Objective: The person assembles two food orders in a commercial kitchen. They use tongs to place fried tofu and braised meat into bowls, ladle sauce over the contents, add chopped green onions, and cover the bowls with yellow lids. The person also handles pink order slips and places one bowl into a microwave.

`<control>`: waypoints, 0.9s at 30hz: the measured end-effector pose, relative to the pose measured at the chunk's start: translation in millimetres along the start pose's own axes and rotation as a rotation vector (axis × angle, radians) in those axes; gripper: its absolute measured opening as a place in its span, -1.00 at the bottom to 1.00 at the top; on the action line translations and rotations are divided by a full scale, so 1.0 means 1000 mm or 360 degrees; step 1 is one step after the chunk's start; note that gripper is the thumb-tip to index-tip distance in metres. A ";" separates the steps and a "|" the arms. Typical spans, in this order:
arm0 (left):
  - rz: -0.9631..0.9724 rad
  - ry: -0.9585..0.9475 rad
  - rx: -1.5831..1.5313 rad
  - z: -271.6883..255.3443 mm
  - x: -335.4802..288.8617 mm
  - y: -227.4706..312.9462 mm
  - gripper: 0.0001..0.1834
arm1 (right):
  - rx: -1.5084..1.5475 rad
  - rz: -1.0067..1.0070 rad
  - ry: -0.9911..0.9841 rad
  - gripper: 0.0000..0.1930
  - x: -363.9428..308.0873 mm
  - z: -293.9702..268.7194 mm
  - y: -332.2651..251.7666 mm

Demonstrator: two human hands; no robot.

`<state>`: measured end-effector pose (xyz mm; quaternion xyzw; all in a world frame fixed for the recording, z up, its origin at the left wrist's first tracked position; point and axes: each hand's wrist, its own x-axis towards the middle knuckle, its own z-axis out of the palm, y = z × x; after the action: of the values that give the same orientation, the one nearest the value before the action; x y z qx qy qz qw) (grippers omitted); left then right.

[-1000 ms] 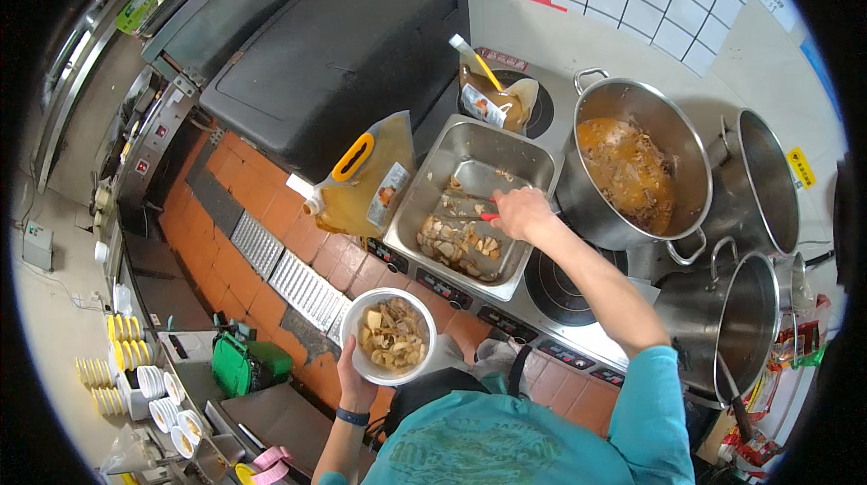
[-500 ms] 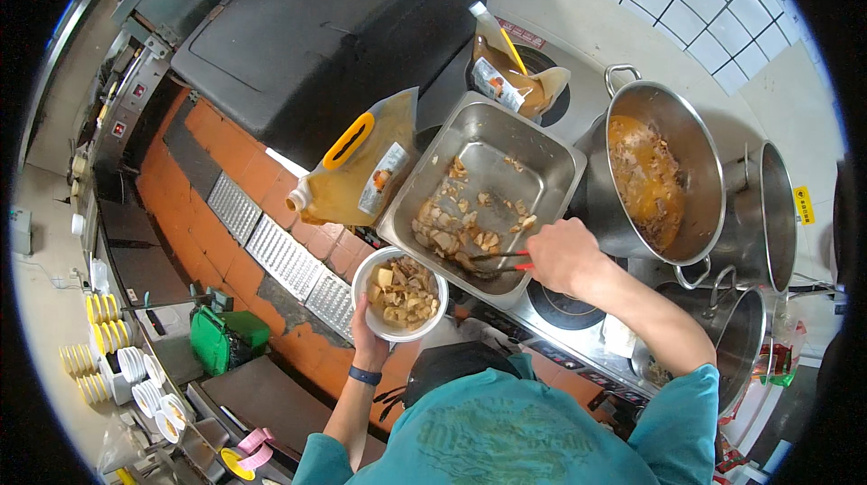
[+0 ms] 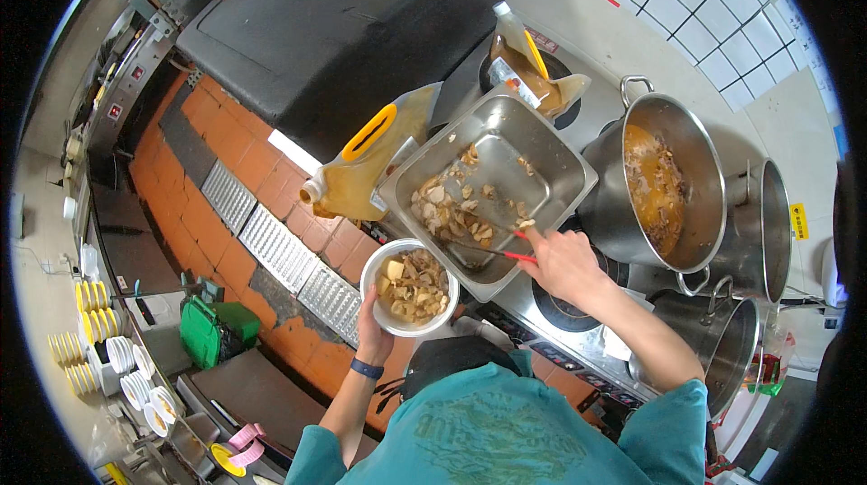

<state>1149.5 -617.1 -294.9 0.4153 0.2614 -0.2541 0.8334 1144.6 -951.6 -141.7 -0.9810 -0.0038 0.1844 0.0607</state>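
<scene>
left hand (image 3: 372, 333) cupped under white bowl (image 3: 409, 287), beside steel tray (image 3: 560, 155) | right hand (image 3: 564, 264) clamped on red-handled tongs (image 3: 492, 250) in tray | keep bowl rim touching tray, drag pieces low.

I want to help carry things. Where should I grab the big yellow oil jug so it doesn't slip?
Probably by the orange handle on top of the oil jug. The jug lies tilted against the metal tray, so come from the open side away from the tray and steady the neck.
</scene>
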 end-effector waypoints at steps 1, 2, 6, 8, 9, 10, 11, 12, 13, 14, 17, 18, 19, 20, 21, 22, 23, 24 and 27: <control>-0.0005 0.0010 0.0021 -0.001 0.002 0.000 -0.41 | 0.0034 -0.0046 0.0035 -0.51 0.006 0.003 -0.002; -0.0006 0.0017 0.0041 -0.002 0.004 0.000 -0.41 | 0.0032 -0.0013 0.0033 -0.51 0.011 0.006 -0.003; -0.0067 -0.0029 0.0090 -0.002 0.009 0.000 -0.40 | 0.0056 -0.0057 0.0089 -0.51 0.028 0.013 -0.005; -0.0040 -0.0143 0.0103 0.002 0.010 0.000 -0.37 | 0.0053 -0.0076 0.0078 -0.52 0.037 0.016 -0.007; -0.0047 -0.0165 0.0106 0.005 0.010 0.000 -0.36 | 0.0046 -0.0075 0.0057 -0.53 0.041 0.016 -0.007; -0.0063 -0.0188 0.0102 0.007 0.012 -0.001 -0.36 | 0.0042 -0.0084 0.0044 -0.55 0.047 0.017 -0.007; -0.0106 -0.0102 0.0135 0.010 0.009 0.000 -0.35 | 0.0061 -0.0087 0.0043 -0.57 0.051 0.017 -0.007; -0.0091 -0.0130 0.0163 0.012 0.009 0.000 -0.35 | 0.0080 -0.0102 0.0052 -0.59 0.056 0.018 -0.006; -0.0094 -0.0148 0.0172 0.015 0.009 0.001 -0.34 | 0.0086 -0.0099 0.0049 -0.61 0.059 0.019 -0.005; -0.0121 -0.0148 0.0176 0.016 0.008 0.001 -0.34 | 0.0089 -0.0109 0.0031 -0.61 0.062 0.020 -0.005; -0.0150 -0.0051 0.0105 0.017 0.000 0.001 -0.33 | 0.0142 -0.0097 -0.0001 -0.63 0.063 0.023 -0.001; -0.0105 -0.0067 0.0068 0.015 -0.004 0.003 -0.32 | 0.0211 -0.0099 0.0018 -0.64 0.061 0.024 -0.001; -0.0083 -0.0064 0.0034 0.014 -0.004 0.003 -0.32 | 0.0291 -0.0093 -0.0008 -0.65 0.059 0.024 0.002; -0.0060 -0.0061 -0.0003 0.013 -0.006 0.004 -0.31 | 0.0355 -0.0076 -0.0009 -0.65 0.056 0.024 0.005; -0.0058 -0.0078 -0.0048 0.011 -0.004 0.005 -0.31 | 0.0427 -0.0054 -0.0061 -0.65 0.053 0.023 0.008; -0.0040 -0.0093 -0.0020 0.010 -0.003 0.005 -0.30 | 0.0485 -0.0002 -0.0129 -0.65 0.048 0.021 0.012; -0.0020 -0.0105 0.0005 0.010 0.001 0.005 -0.29 | 0.0520 0.0015 -0.0161 -0.64 0.043 0.017 0.017; -0.0025 -0.0079 0.0032 0.009 0.004 0.005 -0.28 | 0.0623 0.0062 -0.0179 -0.64 0.036 0.012 0.022; 0.0028 -0.0088 -0.0052 0.010 0.011 0.000 -0.30 | 0.0890 0.0264 -0.0222 -0.65 0.010 -0.010 0.027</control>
<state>1159.6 -627.1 -296.6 0.3967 0.2387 -0.2540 0.8492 1157.1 -979.7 -139.0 -0.9082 0.1230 0.2494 0.3128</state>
